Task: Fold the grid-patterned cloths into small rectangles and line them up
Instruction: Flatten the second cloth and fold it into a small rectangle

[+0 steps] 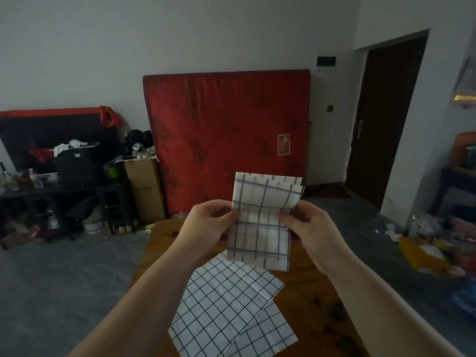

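Observation:
I hold a folded white cloth with a blue grid (pixel 262 217) upright in the air above the wooden table (pixel 304 287). My left hand (pixel 208 222) pinches its left edge at mid height. My right hand (pixel 306 222) pinches its right edge at the same height. The cloth's upper part shows several layers at the top right corner. Below it, white cloths with a finer black grid (pixel 226 302) lie flat and overlapping on the table, one partly under the other.
A red mattress (pixel 226 140) leans on the far wall behind the table. A cardboard box (pixel 145 189) and a cluttered dark shelf (pixel 51 181) stand at left. A dark door (pixel 386 119) is at right, with clutter on the floor (pixel 438 246) beside it.

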`<state>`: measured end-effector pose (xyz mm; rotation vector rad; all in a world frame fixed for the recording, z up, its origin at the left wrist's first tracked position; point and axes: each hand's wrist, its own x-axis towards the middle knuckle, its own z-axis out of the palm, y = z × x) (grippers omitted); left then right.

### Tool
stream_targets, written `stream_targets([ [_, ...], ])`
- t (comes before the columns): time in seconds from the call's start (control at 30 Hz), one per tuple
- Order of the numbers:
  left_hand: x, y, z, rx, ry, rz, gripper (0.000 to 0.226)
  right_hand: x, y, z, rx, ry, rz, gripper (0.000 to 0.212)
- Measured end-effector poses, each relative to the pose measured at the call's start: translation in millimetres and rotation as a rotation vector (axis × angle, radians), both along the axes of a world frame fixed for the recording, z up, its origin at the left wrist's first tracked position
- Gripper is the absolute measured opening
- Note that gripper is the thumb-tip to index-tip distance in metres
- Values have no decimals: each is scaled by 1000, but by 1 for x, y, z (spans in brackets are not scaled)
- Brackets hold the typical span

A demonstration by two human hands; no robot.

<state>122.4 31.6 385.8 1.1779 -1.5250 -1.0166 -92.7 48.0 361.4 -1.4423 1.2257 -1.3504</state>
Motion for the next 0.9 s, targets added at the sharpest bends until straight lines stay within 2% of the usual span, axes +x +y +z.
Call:
stream_targets([
  [0.3, -1, 1, 2, 195, 220, -116, 17, -18, 8, 6, -59, -40, 38, 22],
  [0.43, -3, 1, 5, 292, 271, -179, 15, -26, 9, 5, -57, 38, 58, 32],
  [0.6, -4, 3, 3, 224, 172, -135, 15, -35, 11, 4, -55, 147, 80, 45],
  [0.73, -9, 4, 3, 100, 59, -85, 12, -34, 12, 7, -60, 196, 102, 31],
  [0.9, -19, 9, 4, 3, -78, -71, 11, -18, 12, 14, -111, 477, 88, 11],
])
